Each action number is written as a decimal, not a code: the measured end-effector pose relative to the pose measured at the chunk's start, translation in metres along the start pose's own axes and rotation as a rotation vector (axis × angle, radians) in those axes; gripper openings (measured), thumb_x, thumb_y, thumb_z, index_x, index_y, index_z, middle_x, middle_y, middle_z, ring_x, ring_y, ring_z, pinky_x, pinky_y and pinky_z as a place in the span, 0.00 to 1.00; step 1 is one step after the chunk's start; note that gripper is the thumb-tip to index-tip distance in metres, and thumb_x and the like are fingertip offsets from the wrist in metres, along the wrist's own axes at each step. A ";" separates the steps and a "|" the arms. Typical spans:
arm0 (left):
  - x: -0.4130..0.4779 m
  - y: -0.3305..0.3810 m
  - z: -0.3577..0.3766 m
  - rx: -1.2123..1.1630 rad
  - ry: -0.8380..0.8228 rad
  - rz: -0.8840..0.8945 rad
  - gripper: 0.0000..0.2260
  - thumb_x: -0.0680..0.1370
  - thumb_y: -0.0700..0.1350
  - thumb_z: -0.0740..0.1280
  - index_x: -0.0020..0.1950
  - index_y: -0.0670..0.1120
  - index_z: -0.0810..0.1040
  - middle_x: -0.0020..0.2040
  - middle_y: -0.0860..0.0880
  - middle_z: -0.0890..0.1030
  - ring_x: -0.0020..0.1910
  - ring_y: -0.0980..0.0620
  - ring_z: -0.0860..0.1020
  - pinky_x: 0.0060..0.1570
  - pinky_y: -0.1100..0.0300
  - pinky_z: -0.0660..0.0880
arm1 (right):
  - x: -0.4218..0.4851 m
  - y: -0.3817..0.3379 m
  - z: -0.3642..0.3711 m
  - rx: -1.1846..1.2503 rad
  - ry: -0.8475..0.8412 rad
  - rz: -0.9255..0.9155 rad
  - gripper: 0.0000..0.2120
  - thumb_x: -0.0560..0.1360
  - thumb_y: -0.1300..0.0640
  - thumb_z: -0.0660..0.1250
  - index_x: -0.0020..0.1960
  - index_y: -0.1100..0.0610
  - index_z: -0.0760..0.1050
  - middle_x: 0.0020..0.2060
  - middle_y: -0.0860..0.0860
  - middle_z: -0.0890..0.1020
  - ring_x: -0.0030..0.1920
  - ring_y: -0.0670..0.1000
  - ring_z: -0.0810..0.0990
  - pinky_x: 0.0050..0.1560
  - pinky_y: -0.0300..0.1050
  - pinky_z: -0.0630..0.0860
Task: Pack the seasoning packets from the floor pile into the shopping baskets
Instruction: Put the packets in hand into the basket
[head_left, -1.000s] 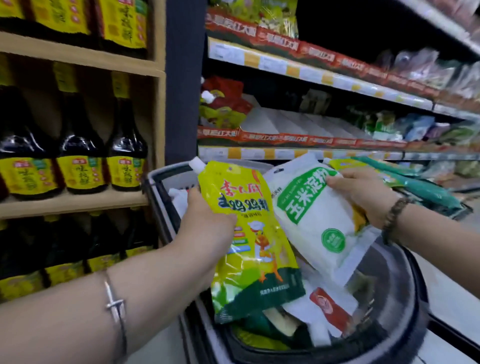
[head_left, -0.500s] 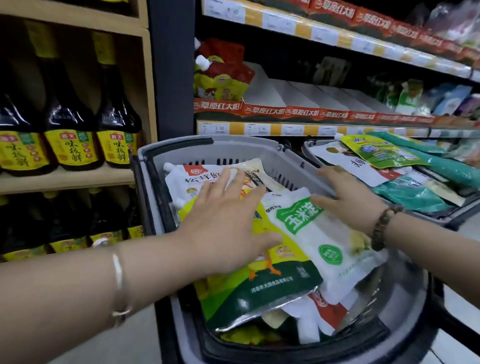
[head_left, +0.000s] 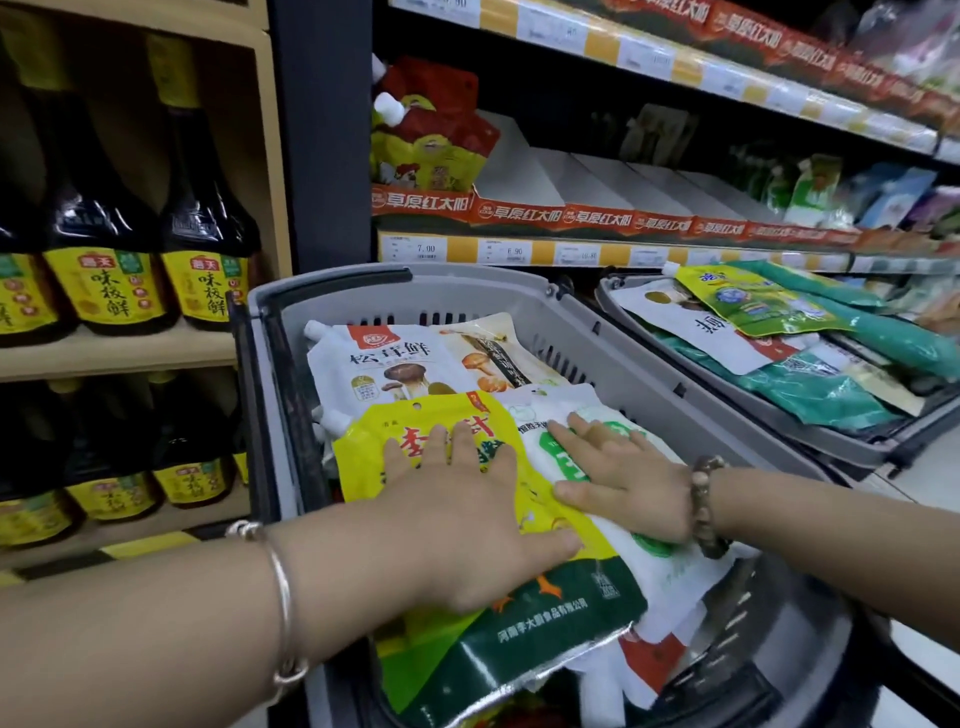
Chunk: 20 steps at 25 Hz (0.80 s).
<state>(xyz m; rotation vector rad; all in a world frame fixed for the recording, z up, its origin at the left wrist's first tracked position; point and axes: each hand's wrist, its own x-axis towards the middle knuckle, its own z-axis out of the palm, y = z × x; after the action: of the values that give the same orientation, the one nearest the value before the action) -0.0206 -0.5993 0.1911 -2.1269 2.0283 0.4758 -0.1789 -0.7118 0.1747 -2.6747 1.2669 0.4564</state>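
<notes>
Your left hand (head_left: 467, 519) lay flat, fingers spread, on the yellow spouted pouch (head_left: 540, 623) and your right hand (head_left: 623, 483) lay flat on the white green-labelled packet (head_left: 670, 587) beside it, apparently pressing both level into the grey shopping basket (head_left: 571, 296) (already crowded).

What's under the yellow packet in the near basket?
Showing beneath the yellow packet: a white mushroom packet at its far edge and a red-and-white packet at its near corner. The rest is hidden by it and the left hand pressing it.
</notes>
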 end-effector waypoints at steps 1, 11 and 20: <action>-0.001 0.001 0.002 0.009 0.007 0.002 0.41 0.73 0.72 0.46 0.77 0.51 0.37 0.77 0.42 0.36 0.76 0.40 0.37 0.71 0.36 0.39 | -0.003 -0.003 0.002 -0.036 0.013 -0.006 0.54 0.54 0.21 0.30 0.74 0.46 0.31 0.76 0.50 0.39 0.76 0.50 0.40 0.73 0.53 0.38; 0.008 0.002 -0.001 -0.045 0.005 0.007 0.41 0.74 0.72 0.49 0.78 0.50 0.41 0.77 0.42 0.38 0.76 0.39 0.39 0.70 0.36 0.40 | -0.008 -0.008 0.003 -0.270 0.102 0.000 0.60 0.47 0.27 0.12 0.75 0.47 0.34 0.77 0.51 0.44 0.76 0.51 0.48 0.74 0.52 0.45; -0.061 -0.083 -0.021 -0.505 0.627 0.112 0.15 0.76 0.48 0.65 0.63 0.52 0.75 0.61 0.50 0.77 0.61 0.50 0.74 0.57 0.60 0.70 | -0.018 -0.099 -0.070 -0.212 0.505 -0.177 0.31 0.75 0.36 0.47 0.75 0.49 0.56 0.67 0.53 0.71 0.63 0.57 0.73 0.58 0.49 0.68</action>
<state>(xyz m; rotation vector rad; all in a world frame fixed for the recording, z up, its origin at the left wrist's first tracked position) 0.0629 -0.5434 0.2235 -2.7342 2.5843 0.4001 -0.0983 -0.6543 0.2465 -3.1776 1.1164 -0.1301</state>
